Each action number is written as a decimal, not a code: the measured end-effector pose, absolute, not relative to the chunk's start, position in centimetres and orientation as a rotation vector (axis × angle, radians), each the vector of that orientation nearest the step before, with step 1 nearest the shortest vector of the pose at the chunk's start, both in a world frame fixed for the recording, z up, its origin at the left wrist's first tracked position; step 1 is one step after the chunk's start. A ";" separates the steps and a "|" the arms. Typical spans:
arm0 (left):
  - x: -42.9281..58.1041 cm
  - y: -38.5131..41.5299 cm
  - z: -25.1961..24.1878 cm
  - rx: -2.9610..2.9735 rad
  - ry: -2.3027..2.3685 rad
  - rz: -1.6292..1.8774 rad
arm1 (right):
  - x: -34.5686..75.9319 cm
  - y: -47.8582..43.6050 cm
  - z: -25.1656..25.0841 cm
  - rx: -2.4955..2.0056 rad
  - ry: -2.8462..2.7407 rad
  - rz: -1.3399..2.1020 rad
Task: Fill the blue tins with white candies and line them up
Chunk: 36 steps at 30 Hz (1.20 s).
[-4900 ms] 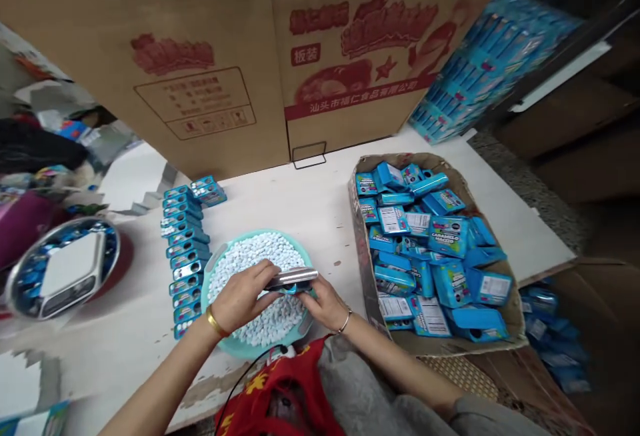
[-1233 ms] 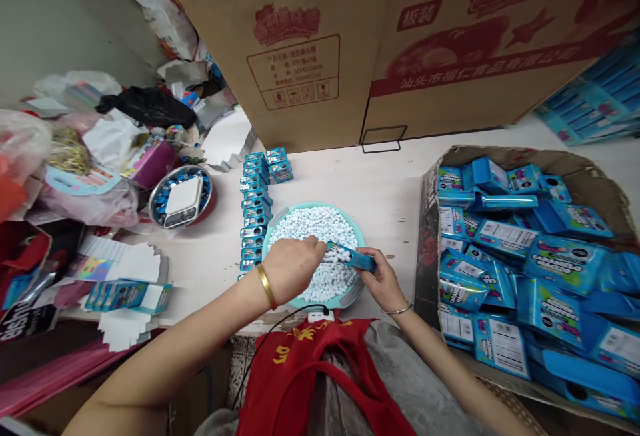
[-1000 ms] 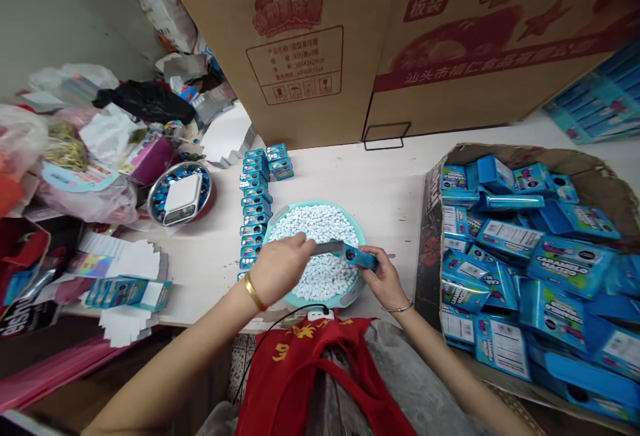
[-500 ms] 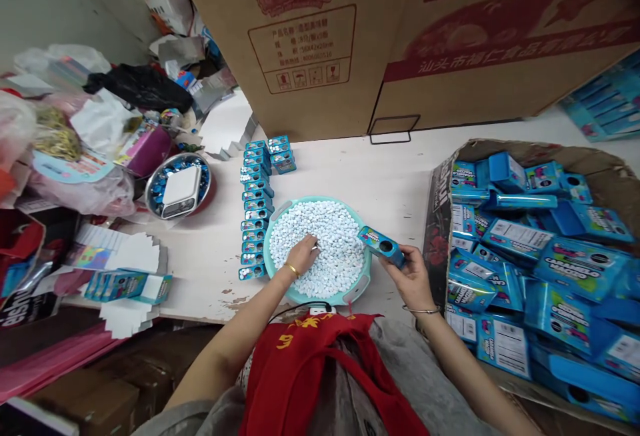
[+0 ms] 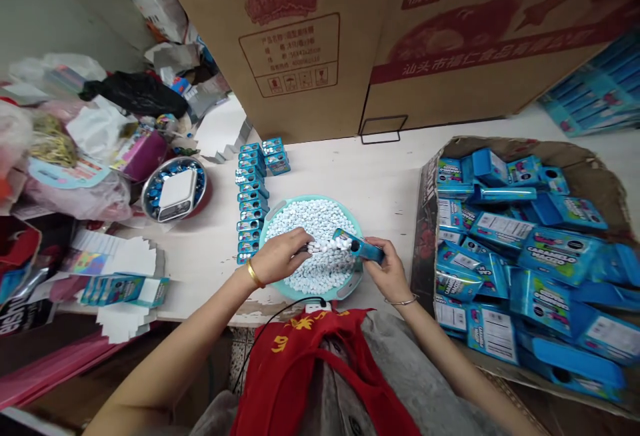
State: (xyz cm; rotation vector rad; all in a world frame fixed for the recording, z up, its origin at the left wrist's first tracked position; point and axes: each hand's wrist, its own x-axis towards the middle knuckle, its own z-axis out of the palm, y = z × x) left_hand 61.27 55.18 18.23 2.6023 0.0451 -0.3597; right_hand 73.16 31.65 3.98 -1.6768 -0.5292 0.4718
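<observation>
Left hand [image 5: 281, 256] risen, gripping slim scoop [image 5: 305, 248] of round white candies [image 5: 327, 246]; right hand [image 5: 390, 271] holding blue cardboard box [image 5: 369, 252], filling seemingly unfinished.

Left hand [image 5: 285, 256] closed in grip, back turned up, pointing inward. Right hand [image 5: 387, 268] also gripping, angled forward and inward. Hands near each other, not touching. Left forearm [image 5: 200, 343] bare, slanting in from lower left; right forearm [image 5: 447, 349] bare, slanting in from lower right.
</observation>
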 end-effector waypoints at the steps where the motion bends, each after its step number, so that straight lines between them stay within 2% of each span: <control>1: 61.8 54.9 19.3 2.660 0.035 -0.427 | 73.0 31.9 3.8 -1.662 -0.545 0.476; 7: 64.2 52.5 23.6 2.966 -0.010 -0.732 | 72.1 32.5 3.5 -1.628 -0.591 0.509; 14: 64.2 50.7 25.3 3.065 -0.055 -0.718 | 71.9 32.6 3.0 -1.603 -0.569 0.533; 17: 62.5 53.0 22.7 3.060 0.114 -0.619 | 72.1 32.5 3.0 -1.579 -0.548 0.526; 21: 59.3 57.1 15.0 2.933 0.514 -0.751 | 72.7 32.1 3.3 -1.569 -0.484 0.502; 24: 58.2 57.8 8.7 2.729 0.582 -0.779 | 73.3 31.5 3.7 -1.582 -0.444 0.495; 27: 59.2 56.1 4.6 2.636 0.563 -0.690 | 73.7 31.1 4.0 -1.565 -0.390 0.500; 31: 60.8 53.9 2.3 2.556 0.533 -0.554 | 73.9 30.9 4.0 -1.583 -0.318 0.455; 36: 59.7 54.2 2.4 2.422 0.460 -0.400 | 74.1 30.6 3.7 -1.662 -0.262 0.407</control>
